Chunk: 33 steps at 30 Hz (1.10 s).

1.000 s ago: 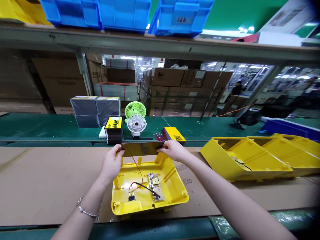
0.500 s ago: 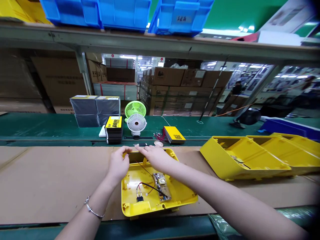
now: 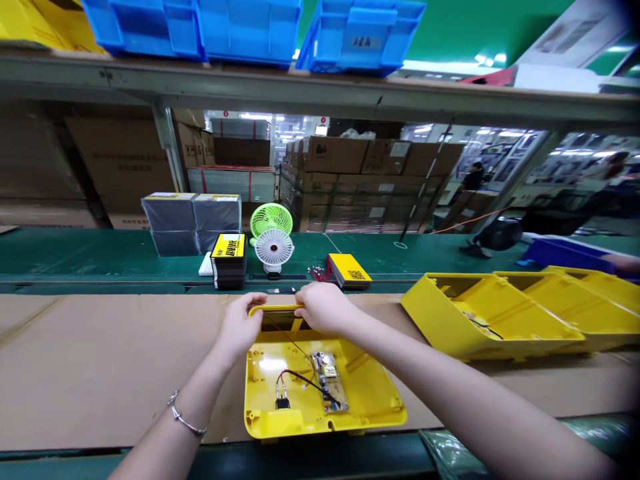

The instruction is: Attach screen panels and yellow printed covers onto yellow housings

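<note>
A yellow plastic housing (image 3: pixel 280 357) lies in front of me with its hollow side facing up. My left hand (image 3: pixel 241 328) is closed on the left end of its far rim, thumb inside. Farther right on that rim, my right hand (image 3: pixel 323 308) grips with curled fingers. Inside the housing sits a small circuit board (image 3: pixel 330 383), with thin red and black wires running from it. A black socket (image 3: pixel 283 403) with wired pins is at the near wall. My right hand hides the far right part of the rim.
Several nested yellow housings (image 3: pixel 465 343) stand at the right on the cardboard-covered bench (image 3: pixel 125 373). Behind are a stack of yellow-black packs (image 3: pixel 229 263), a white fan (image 3: pixel 273 248), a green fan (image 3: pixel 273 217) and yellow-topped packs (image 3: pixel 350 270). Blue bins (image 3: pixel 360 37) line the shelf above.
My right hand has drawn back and curled onto the far rim. The housing has shifted slightly, its near right corner moving right. At the far right, part of a person's arm appears above the blue tray.
</note>
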Each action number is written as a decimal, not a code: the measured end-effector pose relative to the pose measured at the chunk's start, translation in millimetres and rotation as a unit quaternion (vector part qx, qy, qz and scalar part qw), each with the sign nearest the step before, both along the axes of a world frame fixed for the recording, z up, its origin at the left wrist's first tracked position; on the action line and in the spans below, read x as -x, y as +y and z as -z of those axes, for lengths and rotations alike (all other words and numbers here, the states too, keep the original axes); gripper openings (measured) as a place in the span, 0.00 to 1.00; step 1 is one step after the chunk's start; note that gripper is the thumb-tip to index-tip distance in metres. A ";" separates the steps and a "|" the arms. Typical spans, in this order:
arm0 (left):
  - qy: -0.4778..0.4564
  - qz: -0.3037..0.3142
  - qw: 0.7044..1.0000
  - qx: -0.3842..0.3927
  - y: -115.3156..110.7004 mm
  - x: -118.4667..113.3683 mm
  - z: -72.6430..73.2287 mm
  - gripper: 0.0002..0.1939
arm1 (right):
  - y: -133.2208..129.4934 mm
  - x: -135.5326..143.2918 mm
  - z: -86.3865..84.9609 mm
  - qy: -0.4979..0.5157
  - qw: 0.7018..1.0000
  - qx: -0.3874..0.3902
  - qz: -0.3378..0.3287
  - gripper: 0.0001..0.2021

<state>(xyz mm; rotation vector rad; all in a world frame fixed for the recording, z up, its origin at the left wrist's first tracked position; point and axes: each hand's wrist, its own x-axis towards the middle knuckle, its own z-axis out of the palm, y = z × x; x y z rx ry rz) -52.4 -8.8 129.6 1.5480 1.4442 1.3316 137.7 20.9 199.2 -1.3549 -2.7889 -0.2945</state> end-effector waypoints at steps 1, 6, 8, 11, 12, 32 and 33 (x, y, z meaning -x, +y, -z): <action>0.017 -0.001 1.000 0.018 0.1 2.1 -2.9 0.13 | -3.5 1.8 -2.6 0.008 1.000 -0.008 -0.014 0.11; 0.141 0.054 0.985 0.083 2.6 14.9 -21.9 0.16 | -19.4 23.7 -0.4 -0.001 0.999 -0.018 -0.035 0.22; 0.196 0.075 0.974 0.090 6.7 19.4 -29.5 0.15 | -21.2 35.3 7.7 -0.022 0.999 0.017 -0.029 0.21; 0.262 0.103 0.954 0.107 15.8 23.5 -40.3 0.12 | -21.1 49.3 18.5 -0.022 0.997 0.035 -0.061 0.16; 0.273 0.111 0.949 0.116 19.0 23.9 -43.6 0.11 | -21.1 52.2 20.7 -0.020 0.996 0.036 -0.075 0.14; 0.284 0.122 0.948 0.078 26.3 18.1 -43.9 0.08 | -9.5 -56.4 4.7 0.102 0.993 -0.050 -0.012 0.10; 0.286 0.120 0.948 0.071 20.9 17.6 -48.7 0.08 | -10.0 -60.2 3.9 0.092 0.995 -0.043 0.004 0.08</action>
